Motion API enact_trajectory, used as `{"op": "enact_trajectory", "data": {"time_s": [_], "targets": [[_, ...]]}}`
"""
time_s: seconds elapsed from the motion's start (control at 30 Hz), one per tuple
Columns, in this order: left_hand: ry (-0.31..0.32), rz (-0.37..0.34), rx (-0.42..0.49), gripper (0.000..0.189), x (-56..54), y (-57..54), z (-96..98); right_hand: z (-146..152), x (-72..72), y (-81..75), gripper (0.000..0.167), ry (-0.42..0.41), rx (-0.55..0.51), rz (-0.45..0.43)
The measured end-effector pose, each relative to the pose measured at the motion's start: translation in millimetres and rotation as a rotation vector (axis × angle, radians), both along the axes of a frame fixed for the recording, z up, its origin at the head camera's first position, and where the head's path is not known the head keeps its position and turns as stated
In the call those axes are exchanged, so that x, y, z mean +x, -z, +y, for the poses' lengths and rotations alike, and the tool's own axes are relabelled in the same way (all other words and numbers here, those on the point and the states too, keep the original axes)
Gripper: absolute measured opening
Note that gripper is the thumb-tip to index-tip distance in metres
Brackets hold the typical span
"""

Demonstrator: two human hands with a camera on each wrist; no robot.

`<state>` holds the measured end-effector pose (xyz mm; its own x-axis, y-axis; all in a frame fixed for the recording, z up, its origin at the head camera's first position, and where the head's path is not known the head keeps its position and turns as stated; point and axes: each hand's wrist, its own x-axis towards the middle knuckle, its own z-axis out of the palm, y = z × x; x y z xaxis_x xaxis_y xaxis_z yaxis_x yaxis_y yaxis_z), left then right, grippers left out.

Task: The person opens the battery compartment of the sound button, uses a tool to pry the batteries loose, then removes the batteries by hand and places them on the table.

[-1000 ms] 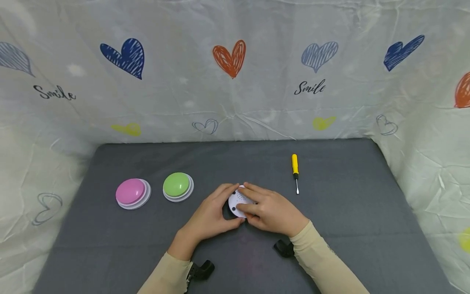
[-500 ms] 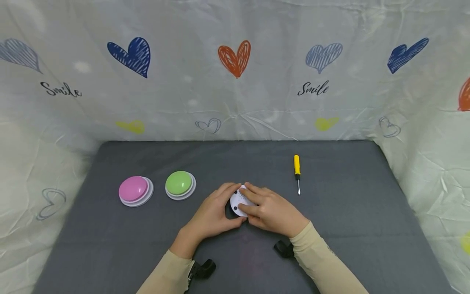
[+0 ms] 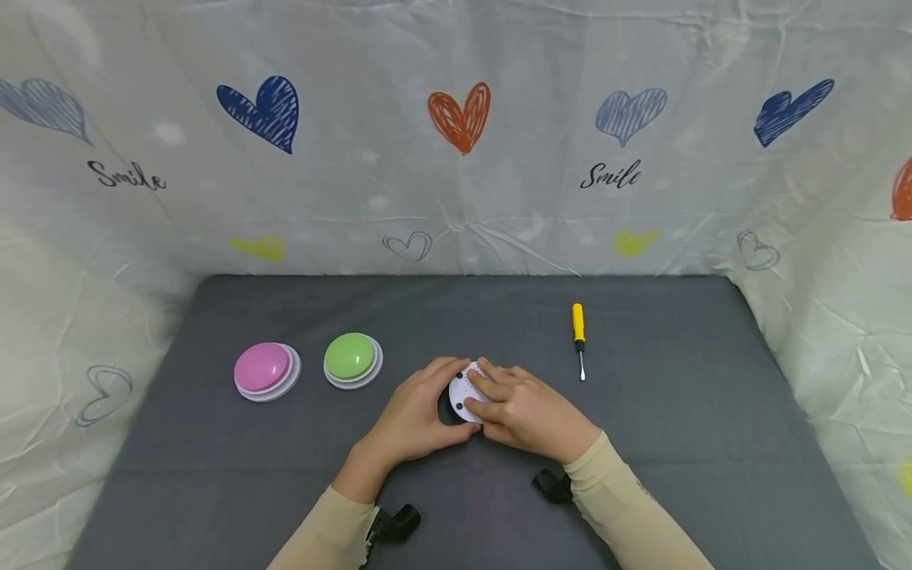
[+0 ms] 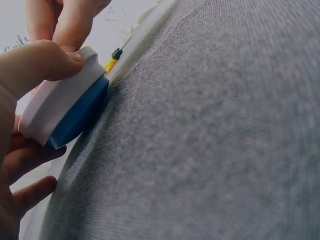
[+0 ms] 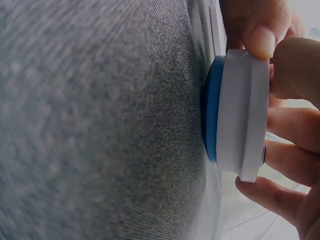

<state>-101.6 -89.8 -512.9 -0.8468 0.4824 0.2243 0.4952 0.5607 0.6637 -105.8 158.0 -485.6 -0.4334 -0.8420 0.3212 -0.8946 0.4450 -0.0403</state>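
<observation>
A round white push button (image 3: 459, 396) with a blue dome lies upside down between both hands, its base facing up with small holes and dark round spots. My left hand (image 3: 416, 413) grips its side, thumb at the near edge and fingers at the far edge. From the right, my right hand (image 3: 530, 412) holds it with bent fingers lying over the base, covering part of it. In the left wrist view, the left thumb lies on the white rim above the blue dome (image 4: 82, 112). The right wrist view shows the dome (image 5: 212, 110) facing down close over the cloth.
Left of the hands stand a green push button (image 3: 349, 355) and a pink push button (image 3: 262, 367), domes up. A yellow-handled screwdriver (image 3: 579, 328) lies at the back right. Grey cloth (image 3: 677, 380) covers the table; a heart-printed curtain (image 3: 527, 119) hangs behind.
The head view has shifted slightly, so the things on the table appear a little further right. Both hands keep their hold on the upturned push button, with only slight finger movement.
</observation>
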Motion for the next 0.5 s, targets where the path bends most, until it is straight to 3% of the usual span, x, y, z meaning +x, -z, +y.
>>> {"op": "enact_trajectory", "data": {"time_s": [0.37, 0.5], "targets": [[0.003, -0.019, 0.008, 0.087, -0.9, 3.4, -0.2, 0.8, 0.4, -0.7, 0.034, 0.003, 0.028, 0.013], [0.005, -0.025, 0.005, 0.088, -1.9, 2.7, 0.0, 2.5, -2.0, -1.8, 0.035, -0.015, -0.008, -0.010]]}}
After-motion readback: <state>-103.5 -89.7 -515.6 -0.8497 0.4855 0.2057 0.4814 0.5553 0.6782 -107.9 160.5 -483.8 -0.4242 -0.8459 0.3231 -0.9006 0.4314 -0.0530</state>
